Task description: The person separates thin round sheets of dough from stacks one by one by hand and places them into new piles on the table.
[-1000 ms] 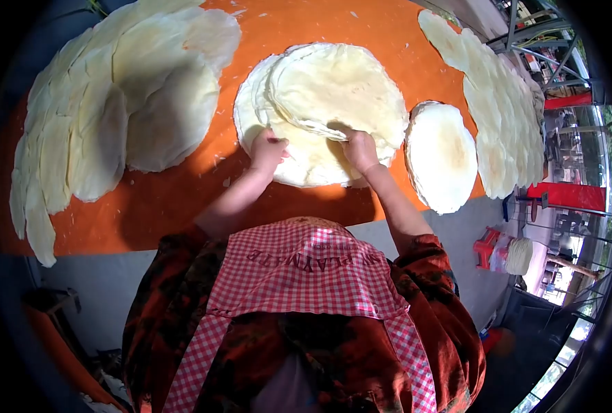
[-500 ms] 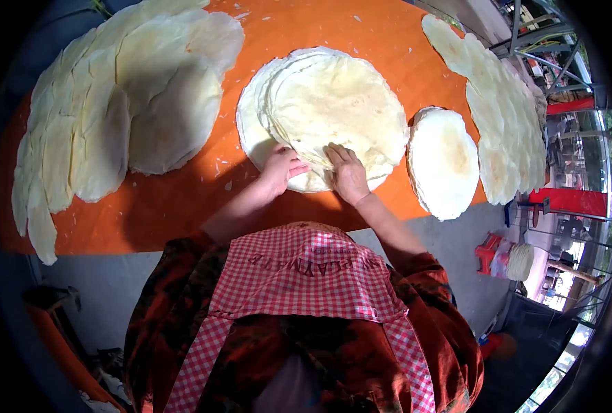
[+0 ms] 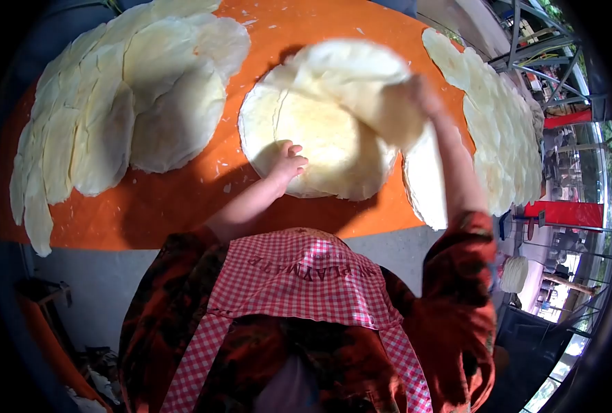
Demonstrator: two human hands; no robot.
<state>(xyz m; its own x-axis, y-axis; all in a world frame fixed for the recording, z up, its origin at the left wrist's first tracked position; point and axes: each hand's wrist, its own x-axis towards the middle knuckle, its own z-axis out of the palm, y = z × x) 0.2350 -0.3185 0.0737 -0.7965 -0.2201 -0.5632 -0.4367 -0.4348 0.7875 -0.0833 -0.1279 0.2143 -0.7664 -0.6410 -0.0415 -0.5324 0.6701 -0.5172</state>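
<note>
A stack of thin round flatbreads [image 3: 306, 131] lies in front of me on the orange tabletop [image 3: 202, 199]. My left hand [image 3: 288, 164] rests on the stack's near left edge, its fingers slightly bent and apart, with nothing visibly gripped. Blurred by motion, my right hand [image 3: 419, 100] grips the right side of one lifted flatbread [image 3: 357, 76]. That sheet sags and folds above the far right part of the stack, and the fingers are partly smeared. To the right, a smaller pile of pale flatbreads [image 3: 426, 179] is partly covered by my right forearm and the raised sheet.
Many overlapping flatbreads [image 3: 99, 131] cover the table's left side. Another overlapping row [image 3: 495, 131] lines the far right. Small pale crumbs dot the orange surface. Beyond the right edge stand metal frames [image 3: 546, 45] and a pale round bundle [image 3: 513, 274].
My right hand has moved up and to the right, peeling the top flatbread off the stack. My left hand has stayed near the same spot at the near left edge.
</note>
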